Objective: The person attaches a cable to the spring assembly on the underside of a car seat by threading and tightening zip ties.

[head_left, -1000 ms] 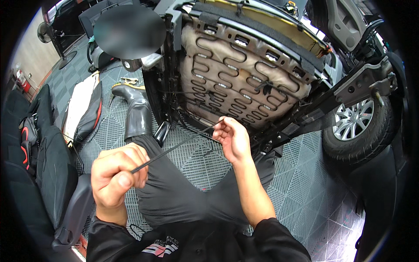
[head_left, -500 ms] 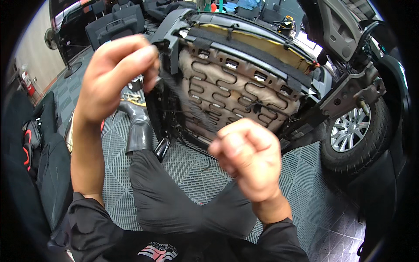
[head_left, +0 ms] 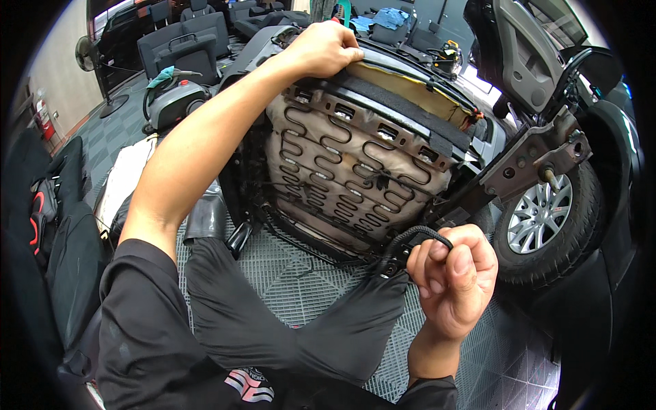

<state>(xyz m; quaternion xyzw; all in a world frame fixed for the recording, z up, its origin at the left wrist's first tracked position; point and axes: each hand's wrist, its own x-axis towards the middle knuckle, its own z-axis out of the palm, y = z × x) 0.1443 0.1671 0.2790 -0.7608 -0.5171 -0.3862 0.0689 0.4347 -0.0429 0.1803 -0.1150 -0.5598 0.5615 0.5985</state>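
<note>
A car seat [head_left: 355,160] lies with its underside toward me, showing beige padding and black zigzag springs [head_left: 328,143] in a metal frame. My left hand [head_left: 329,49] is at its far upper edge, fingers bent and closed against the dark trim above the yellow foam [head_left: 389,80]; what they grip, if anything, is hidden. Nearer to me at the right, my right hand [head_left: 456,277] is closed, thumb and fingers pinching a black braided cord [head_left: 420,232]. The cord bends in a loop out of the hand toward the seat frame's lower corner.
A dark metal bracket [head_left: 526,160] juts from the seat's right side, beside a car wheel [head_left: 543,212]. Black seat parts [head_left: 72,253] stand at my left. Behind are a grey vacuum-like machine [head_left: 176,102], a fan [head_left: 85,53] and other seats [head_left: 181,51]. Grey grid tiles [head_left: 301,273] cover the floor.
My left hand has moved right and away, up to the seat's far edge. My right hand has shifted right and toward me. The blurred dark cord between the hands now loops at my right hand.
</note>
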